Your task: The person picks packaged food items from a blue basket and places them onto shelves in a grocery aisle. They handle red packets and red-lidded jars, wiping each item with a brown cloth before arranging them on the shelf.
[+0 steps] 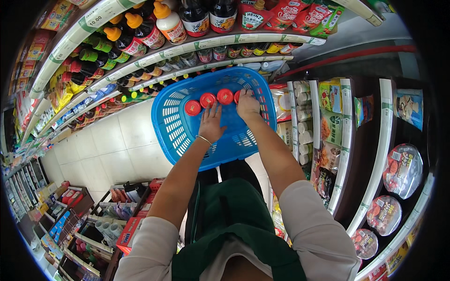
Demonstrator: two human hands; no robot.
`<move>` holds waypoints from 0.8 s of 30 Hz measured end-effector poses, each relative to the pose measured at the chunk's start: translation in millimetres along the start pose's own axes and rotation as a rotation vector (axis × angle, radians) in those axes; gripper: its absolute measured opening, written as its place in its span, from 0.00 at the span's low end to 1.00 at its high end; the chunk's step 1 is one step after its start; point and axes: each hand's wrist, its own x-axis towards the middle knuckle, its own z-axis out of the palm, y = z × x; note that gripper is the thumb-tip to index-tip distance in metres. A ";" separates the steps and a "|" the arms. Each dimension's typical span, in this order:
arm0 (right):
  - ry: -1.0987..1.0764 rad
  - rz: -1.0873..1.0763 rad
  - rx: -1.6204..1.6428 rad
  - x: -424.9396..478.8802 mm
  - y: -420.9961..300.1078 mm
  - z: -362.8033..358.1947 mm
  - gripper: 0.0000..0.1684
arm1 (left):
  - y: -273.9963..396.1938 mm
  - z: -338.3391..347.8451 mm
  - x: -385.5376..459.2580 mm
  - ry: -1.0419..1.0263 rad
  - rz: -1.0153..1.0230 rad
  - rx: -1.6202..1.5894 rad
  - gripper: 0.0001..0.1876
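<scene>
A blue plastic shopping basket point(225, 131) lies before me, with several red-lidded jars standing in a row along its far side. My left hand point(212, 123) is spread low in the basket, its fingertips by the lids of two middle jars, a red lid point(207, 100) and another red lid point(225, 96). The leftmost red lid point(192, 108) stands apart from my fingers. My right hand point(248, 104) is curled over the rightmost jar's red lid point(237, 96), which it partly hides. The jars' bodies are hard to make out.
Shelves of sauce bottles point(170, 23) and ketchup pouches point(254, 15) curve beyond the basket. To the right, shelves hold packaged noodles point(330, 128) and round plastic tubs point(402, 171). Pale floor tiles point(105, 137) show at left; a red box point(130, 232) stands at lower left.
</scene>
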 end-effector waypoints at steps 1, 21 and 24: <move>-0.004 -0.001 0.004 0.1 0.8 -0.7 0.32 | 0.1 0.1 0.8 -0.003 -0.006 0.003 0.47; 0.407 -0.590 0.214 -167.3 -98.0 -239.0 0.37 | 73.5 -210.5 -110.6 0.423 0.357 -0.412 0.35; 0.456 -0.732 0.217 -183.8 -126.9 -293.7 0.35 | 79.6 -272.1 -134.8 0.519 0.422 -0.382 0.36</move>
